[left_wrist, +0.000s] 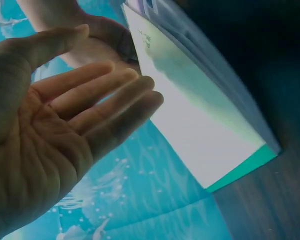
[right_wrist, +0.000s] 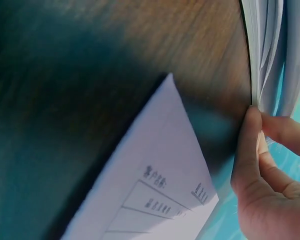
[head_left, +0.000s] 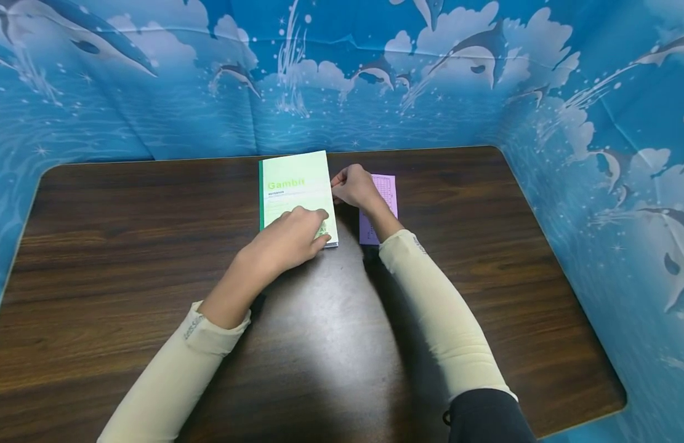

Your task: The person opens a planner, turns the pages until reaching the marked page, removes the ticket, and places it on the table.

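A pale green notebook [head_left: 294, 166] with a dark green spine and "Gambit" on its cover lies near the table's far edge. My left hand [head_left: 289, 240] is over the lower part of the cover, its fingers extended. In the left wrist view, the fingertips of that hand [left_wrist: 85, 110] overlap the cover's edge and its palm holds nothing. At the notebook's right side, my right hand [head_left: 354, 186] pinches the page edges between thumb and fingers. The right wrist view shows the notebook's pages [right_wrist: 262, 45] slightly fanned above the pinching fingertips of the right hand [right_wrist: 270, 160].
A purple printed form pad [head_left: 385, 191] lies just right of the notebook, partly under the right wrist. Both rest on a dark wood table [head_left: 125, 246] with rounded corners. A blue dolphin-print curtain [head_left: 330, 92] hangs along the back and right sides.
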`<state>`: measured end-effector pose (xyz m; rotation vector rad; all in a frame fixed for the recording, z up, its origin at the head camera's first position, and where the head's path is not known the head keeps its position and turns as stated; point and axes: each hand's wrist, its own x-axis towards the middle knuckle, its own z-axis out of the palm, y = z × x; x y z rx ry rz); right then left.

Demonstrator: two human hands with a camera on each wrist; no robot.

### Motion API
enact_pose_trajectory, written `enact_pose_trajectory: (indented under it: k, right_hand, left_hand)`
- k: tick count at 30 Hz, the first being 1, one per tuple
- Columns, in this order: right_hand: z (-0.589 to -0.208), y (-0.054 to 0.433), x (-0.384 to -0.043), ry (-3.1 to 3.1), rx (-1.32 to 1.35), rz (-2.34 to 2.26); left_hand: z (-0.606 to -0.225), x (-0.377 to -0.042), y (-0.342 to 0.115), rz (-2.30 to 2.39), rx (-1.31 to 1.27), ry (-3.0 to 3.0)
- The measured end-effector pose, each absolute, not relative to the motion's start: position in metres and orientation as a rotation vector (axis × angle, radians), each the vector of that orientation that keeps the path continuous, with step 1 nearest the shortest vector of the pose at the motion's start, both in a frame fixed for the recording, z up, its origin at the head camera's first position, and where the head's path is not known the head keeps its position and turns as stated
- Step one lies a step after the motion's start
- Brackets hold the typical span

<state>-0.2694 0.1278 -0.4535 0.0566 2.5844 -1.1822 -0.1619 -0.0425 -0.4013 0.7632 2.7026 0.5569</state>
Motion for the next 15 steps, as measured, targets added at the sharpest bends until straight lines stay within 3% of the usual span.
enact_pose_trajectory:
  k: [15]
  right_hand:
    - [-0.451,0.141,-0.261,2.602,-0.016,-1.080]
  left_hand:
    - [-0.430,-0.160,-0.059,0.579,0.738,2.585]
